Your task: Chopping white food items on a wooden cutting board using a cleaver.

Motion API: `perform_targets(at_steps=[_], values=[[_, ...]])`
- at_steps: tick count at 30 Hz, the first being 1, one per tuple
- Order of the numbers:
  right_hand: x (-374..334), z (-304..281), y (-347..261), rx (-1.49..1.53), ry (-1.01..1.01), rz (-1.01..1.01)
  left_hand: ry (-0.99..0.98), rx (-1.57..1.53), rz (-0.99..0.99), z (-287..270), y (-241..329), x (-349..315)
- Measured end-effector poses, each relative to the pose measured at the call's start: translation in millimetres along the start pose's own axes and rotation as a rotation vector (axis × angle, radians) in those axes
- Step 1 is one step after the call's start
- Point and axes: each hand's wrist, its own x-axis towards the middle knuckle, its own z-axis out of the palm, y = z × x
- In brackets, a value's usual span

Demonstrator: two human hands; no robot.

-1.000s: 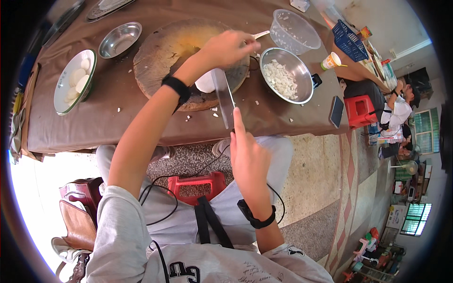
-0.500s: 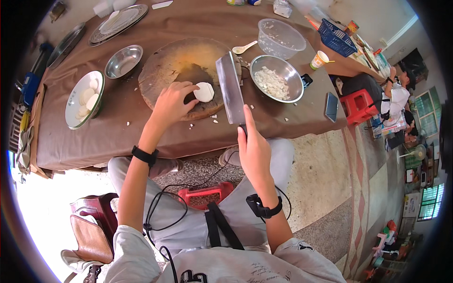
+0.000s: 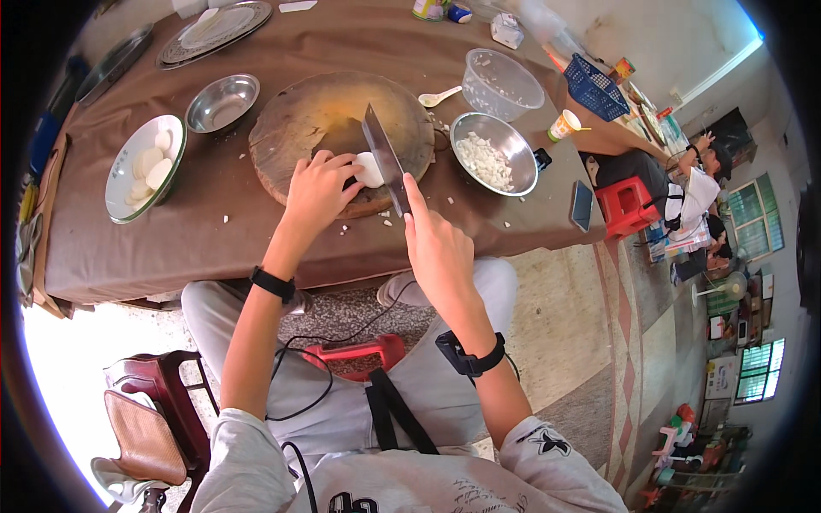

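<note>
My right hand (image 3: 440, 256) grips the handle of a cleaver (image 3: 386, 156), index finger stretched along the blade. The blade stands on edge at the right side of a round white slice (image 3: 369, 171), probably a vegetable; whether it has cut in cannot be told. Curled fingers of my left hand (image 3: 318, 192) hold the slice from its left. Both are over the near part of a round wooden chopping board (image 3: 286, 115). Right of the board, a steel bowl (image 3: 531, 175) contains white diced pieces (image 3: 486, 162). More round white slices (image 3: 150, 162) lie in a green-rimmed white bowl (image 3: 114, 184) at the left.
A small steel bowl (image 3: 209, 111) sits left of the board. Beyond it are metal trays (image 3: 184, 43). A white spoon (image 3: 439, 97), clear plastic bowl (image 3: 500, 85), paper cup (image 3: 563, 126) and phone (image 3: 581, 205) are at the right. Another person (image 3: 697, 184) sits farther right.
The cleaver has moved left and turned edge-down, from beside the slice to against its right side. My left hand stays on the slice. The whole view has shifted slightly.
</note>
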Motion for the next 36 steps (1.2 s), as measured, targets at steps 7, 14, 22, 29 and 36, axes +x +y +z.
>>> perform_targets(at_steps=[7, 14, 22, 29, 36], values=[[4, -1, -14, -0.050, -0.068, 0.010, 0.031, 0.032, -0.010, 0, 2, -5], [7, -2, -26, -0.054, -0.086, 0.077, 0.029, 0.058, 0.013, -2, 6, -8], [10, -7, -31, -0.039, -0.040, 0.099, 0.044, 0.046, 0.093, -3, -8, -12], [13, -3, -38, -0.090, -0.098, 0.097, 0.018, 0.042, 0.083, -5, -8, -14], [26, -12, -49, -0.192, -0.242, 0.114, 0.049, 0.033, 0.060, 2, -7, -17]])
